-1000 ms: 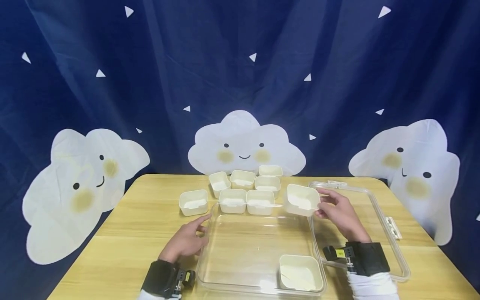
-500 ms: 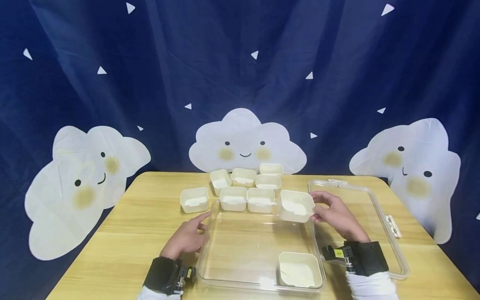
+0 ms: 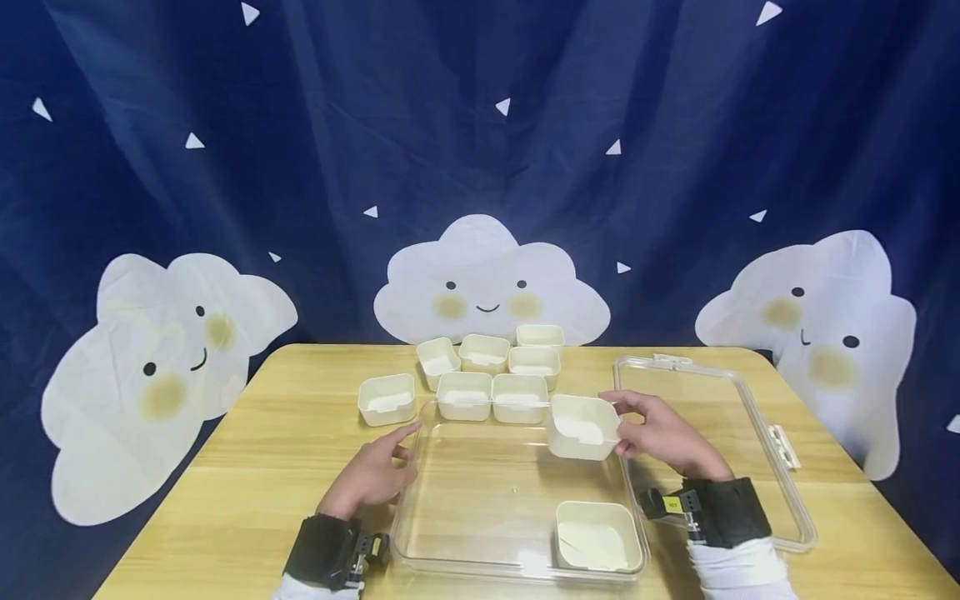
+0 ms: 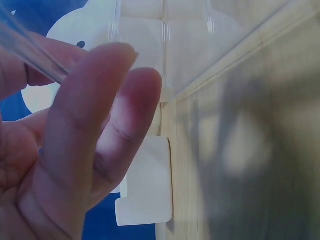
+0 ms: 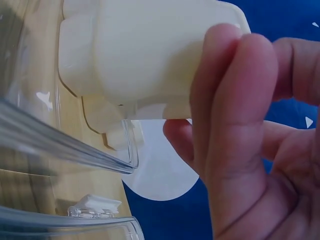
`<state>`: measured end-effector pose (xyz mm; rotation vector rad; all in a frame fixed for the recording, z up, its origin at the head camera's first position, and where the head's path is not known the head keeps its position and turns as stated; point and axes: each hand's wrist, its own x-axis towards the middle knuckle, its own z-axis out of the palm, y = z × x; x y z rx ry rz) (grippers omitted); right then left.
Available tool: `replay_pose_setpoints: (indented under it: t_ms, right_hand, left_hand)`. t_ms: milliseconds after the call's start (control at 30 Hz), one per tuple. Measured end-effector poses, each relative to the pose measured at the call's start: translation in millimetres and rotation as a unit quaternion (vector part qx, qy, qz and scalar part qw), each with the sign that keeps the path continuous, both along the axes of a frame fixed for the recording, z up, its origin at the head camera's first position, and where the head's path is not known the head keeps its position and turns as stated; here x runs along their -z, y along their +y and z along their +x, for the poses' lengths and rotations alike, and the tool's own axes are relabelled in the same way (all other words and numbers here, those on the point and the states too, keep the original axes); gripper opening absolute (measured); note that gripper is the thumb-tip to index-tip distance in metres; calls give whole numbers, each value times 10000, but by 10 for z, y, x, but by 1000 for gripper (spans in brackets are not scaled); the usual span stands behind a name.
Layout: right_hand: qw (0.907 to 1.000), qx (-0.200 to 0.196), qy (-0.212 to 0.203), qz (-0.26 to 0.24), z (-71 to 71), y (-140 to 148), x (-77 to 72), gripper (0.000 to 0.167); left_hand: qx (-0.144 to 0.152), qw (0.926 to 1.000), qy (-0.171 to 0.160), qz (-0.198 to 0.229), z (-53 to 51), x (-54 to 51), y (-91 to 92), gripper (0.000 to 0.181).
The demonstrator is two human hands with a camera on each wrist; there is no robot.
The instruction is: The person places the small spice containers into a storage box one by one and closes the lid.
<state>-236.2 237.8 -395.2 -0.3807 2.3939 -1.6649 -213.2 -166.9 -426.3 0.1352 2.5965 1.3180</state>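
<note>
My right hand (image 3: 667,433) pinches the right side of a cream open-top bin (image 3: 582,429), thumb and fingers at its wall. It holds the bin raised over the back right corner of a large clear plastic box (image 3: 517,571). The right wrist view shows fingertips (image 5: 225,45) against the outside of that bin (image 5: 145,55). At the clear box's left side, my left hand (image 3: 375,475) holds the rim (image 4: 35,55), its forefinger stretched toward the back corner. Another cream bin (image 3: 597,537) sits inside the clear box, in the front right corner.
Several cream bins (image 3: 465,396) stand behind the clear box, with one bin (image 3: 387,400) apart at the left. A clear lid (image 3: 738,467) with white latches (image 3: 783,447) lies to the right on the wooden table (image 3: 225,492). A dark blue curtain (image 3: 480,167) hangs behind.
My right hand has moved left and toward me with the cream bin, bringing it from the clear box's back right edge to over the inside. The left hand stays at the rim.
</note>
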Motion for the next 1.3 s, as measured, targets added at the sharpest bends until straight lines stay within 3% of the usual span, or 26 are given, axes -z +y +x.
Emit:
replay_pose_setpoints:
  t_ms: [567,967,1300]
  right_hand:
    - [9996,-205,-78,200,30,-67,96,39]
    - [9986,-91,-80,512,102,-110,134,28]
    - [9945,-575,263,832,72,-73,25,24]
  left_hand:
    - [110,9999,-69,-81,50,16,-41,74]
    - [199,9997,-104,-51,79,43,-54,74]
    - [107,9999,65,-63,1,1,-23,74]
